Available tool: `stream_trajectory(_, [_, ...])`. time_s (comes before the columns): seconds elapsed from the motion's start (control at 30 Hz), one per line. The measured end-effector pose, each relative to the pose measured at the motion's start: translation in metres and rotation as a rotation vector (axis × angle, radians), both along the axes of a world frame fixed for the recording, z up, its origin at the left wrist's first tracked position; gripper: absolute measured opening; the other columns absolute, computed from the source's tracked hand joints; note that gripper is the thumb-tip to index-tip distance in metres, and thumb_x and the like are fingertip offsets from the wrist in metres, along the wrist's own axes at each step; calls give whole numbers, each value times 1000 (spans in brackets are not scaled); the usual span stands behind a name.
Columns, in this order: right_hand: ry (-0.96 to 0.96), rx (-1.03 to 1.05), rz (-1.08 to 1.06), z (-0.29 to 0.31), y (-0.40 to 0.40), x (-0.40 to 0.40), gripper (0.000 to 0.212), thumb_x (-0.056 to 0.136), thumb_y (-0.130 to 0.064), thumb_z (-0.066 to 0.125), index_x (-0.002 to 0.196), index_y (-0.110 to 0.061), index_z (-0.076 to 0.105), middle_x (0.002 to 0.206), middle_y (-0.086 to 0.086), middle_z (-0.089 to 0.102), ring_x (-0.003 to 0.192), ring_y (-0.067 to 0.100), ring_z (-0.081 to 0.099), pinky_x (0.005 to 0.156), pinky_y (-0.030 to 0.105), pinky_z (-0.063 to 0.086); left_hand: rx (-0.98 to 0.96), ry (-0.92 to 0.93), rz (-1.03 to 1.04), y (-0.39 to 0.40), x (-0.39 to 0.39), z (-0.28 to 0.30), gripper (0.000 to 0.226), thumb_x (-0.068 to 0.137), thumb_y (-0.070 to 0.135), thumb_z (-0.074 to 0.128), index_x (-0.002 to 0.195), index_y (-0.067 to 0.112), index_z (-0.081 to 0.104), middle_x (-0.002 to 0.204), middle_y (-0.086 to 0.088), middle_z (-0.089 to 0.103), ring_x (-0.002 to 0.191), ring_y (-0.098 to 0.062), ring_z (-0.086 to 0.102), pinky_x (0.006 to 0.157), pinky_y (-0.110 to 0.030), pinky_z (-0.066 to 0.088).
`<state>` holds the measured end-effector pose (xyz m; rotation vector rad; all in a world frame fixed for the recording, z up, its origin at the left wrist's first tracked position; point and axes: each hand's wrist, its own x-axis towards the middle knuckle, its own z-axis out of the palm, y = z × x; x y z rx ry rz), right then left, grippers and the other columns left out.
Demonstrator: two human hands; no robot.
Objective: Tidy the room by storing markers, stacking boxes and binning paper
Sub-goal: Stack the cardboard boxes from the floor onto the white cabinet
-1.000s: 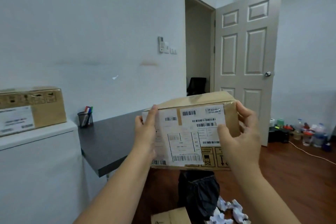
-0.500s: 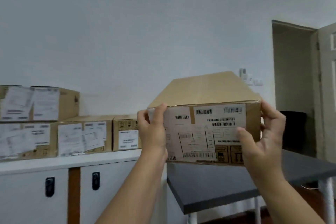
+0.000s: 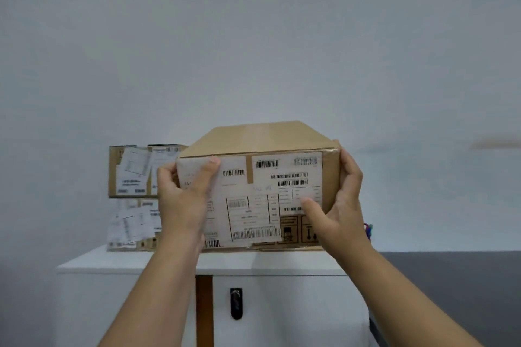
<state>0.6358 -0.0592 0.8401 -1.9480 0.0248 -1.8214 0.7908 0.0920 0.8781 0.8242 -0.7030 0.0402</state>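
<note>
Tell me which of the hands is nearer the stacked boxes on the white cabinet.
Left. The left hand grips the held box at its left end, right beside the stacked boxes. The right hand grips the far right end.

There was a single view, from a camera worn on the person's head, which looked roughly level and straight at a plain wall [image 3: 253,36] that filled the upper half of the frame. It sat close behind the raised forearms, so a cardboard box [image 3: 265,194] stood large at centre frame. A white cabinet [image 3: 282,304] lay across the lower frame, its front facing the lens.
</note>
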Motion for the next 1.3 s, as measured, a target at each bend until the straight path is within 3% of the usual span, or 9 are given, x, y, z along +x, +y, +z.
stream_trajectory(0.33, [-31,117,77,-16,-30,66,80,79,-39,66,145,-35,21,149,-1,38,136,19,42,105,53,43,104,69,31,-38,72,-12,45,68,48,84,93,33,50,97,1,71,89,-23,73,75,-46,60])
stream_trajectory(0.47, [104,146,-60,3,-39,89,89,74,-43,68,141,-52,11,147,-6,37,135,17,41,105,51,43,156,92,108,-49,100,5,50,47,73,79,79,49,50,88,11,72,92,-24,70,94,-58,50])
stream_trajectory(0.57, [225,183,-51,16,-44,108,95,75,-47,69,139,-61,1,148,-5,33,135,19,39,105,53,42,208,94,127,-56,126,19,54,43,81,76,79,52,47,91,10,72,97,-28,67,93,-57,50])
stream_trajectory(0.7, [292,150,-283,32,-52,138,96,84,-46,65,151,-39,-3,149,-3,32,136,17,34,111,49,36,300,27,68,-63,153,35,55,72,63,75,111,35,47,105,4,66,93,-22,67,83,-47,57])
stream_trajectory(0.83, [362,222,-412,48,-58,166,97,88,-49,61,150,-39,-12,139,5,41,124,24,47,103,46,42,490,-168,49,-67,187,39,57,89,53,62,136,28,42,120,8,61,104,-19,61,79,-38,56])
stream_trajectory(0.9, [406,230,-426,53,-60,178,94,92,-42,59,151,-37,-14,140,7,41,122,26,49,100,43,41,584,-289,115,-67,206,31,48,94,47,58,136,26,48,112,14,57,97,-12,57,66,-23,47])
stream_trajectory(1.03, [522,290,-431,48,-71,206,87,98,-28,52,152,-33,-16,146,10,39,126,28,48,102,43,42,694,-321,185,-78,245,2,46,92,21,66,136,27,53,131,9,61,110,-15,61,95,-36,51])
stream_trajectory(1.13, [565,362,-434,38,-83,223,85,98,-22,52,154,-30,-12,152,8,36,133,29,44,107,44,39,732,-370,239,-92,270,-20,51,88,4,68,134,24,57,125,5,65,106,-12,63,90,-27,50])
stream_trajectory(1.3, [565,457,-455,21,-101,242,78,97,-16,53,156,-25,2,148,8,43,132,30,46,105,45,41,662,-333,268,-114,296,-39,35,87,4,70,117,23,68,99,13,70,92,-4,66,79,-19,50])
